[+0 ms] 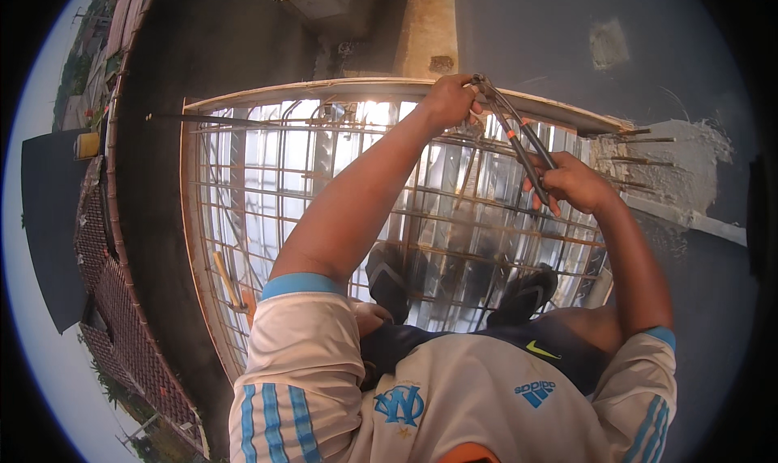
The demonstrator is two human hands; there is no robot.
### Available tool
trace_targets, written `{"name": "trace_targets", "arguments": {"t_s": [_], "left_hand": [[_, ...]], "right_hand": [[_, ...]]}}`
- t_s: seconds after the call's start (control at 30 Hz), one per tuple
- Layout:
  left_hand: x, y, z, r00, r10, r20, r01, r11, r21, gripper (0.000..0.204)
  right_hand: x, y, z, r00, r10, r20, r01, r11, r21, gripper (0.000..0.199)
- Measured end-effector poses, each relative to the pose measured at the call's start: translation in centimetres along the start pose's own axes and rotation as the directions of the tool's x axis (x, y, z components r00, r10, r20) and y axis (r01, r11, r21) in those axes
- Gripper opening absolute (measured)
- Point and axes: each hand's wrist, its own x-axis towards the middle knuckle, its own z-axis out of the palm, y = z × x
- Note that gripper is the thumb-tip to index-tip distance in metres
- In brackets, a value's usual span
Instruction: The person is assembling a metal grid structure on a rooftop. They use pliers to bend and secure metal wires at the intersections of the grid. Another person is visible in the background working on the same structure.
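Observation:
In my right hand (577, 181) are long-handled pincers (523, 156) with dark handles and orange bands. Their handles are slightly apart, and the jaws point up and left to the far side of the steel mesh. My left hand (450, 105) is closed right beside the jaws; whatever its fingers hold is hidden or too thin to make out. Beneath both hands runs a grid of thin rebar (454, 217), laid over shiny ribbed metal sheeting (275, 156). Close to the left hand, several bars cross near the far edge board.
A wooden board (324, 88) edges the grid at the far side. Rebar ends (648, 161) stick out beside rough concrete (689, 171) on the right. A tool with a yellow handle (223, 270) lies at the left. My dark shoes (387, 283) stand on the grid. Tiled roofs (130, 325) lie beyond.

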Motion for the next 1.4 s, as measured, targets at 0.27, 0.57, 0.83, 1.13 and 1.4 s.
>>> {"name": "trace_targets", "arguments": {"t_s": [0.27, 0.57, 0.83, 1.13, 1.4], "left_hand": [[-1.4, -2.3, -2.9, 0.821, 0.256, -0.51, 0.112, 0.803, 0.585, 0.029], [-2.2, -7.6, -10.9, 0.884, 0.099, -0.458, 0.08, 0.931, 0.356, 0.033], [-2.4, -10.2, -11.4, 0.988, -0.021, -0.15, 0.028, 0.998, 0.047, 0.014], [-2.6, -10.2, -9.7, 0.991, -0.137, 0.013, 0.137, 0.99, -0.019, 0.012], [-3.6, -9.6, -5.9, 0.99, 0.019, 0.14, 0.001, 0.989, -0.145, 0.02]], "right_hand": [[0.3, 1.4, 3.3, 0.973, -0.023, 0.231, -0.058, 0.939, 0.338, 0.082], [2.0, 9.5, 6.5, 0.993, 0.095, 0.066, 0.023, 0.394, -0.919, 0.067], [6.3, 14.2, 10.4, 1.0, 0.023, 0.019, 0.015, 0.163, -0.987, 0.061], [10.0, 10.8, 9.3, 0.975, -0.159, -0.158, -0.015, 0.657, -0.754, 0.074], [13.6, 5.5, 10.3, 0.956, -0.249, -0.158, 0.217, 0.956, -0.196, 0.062]]}}
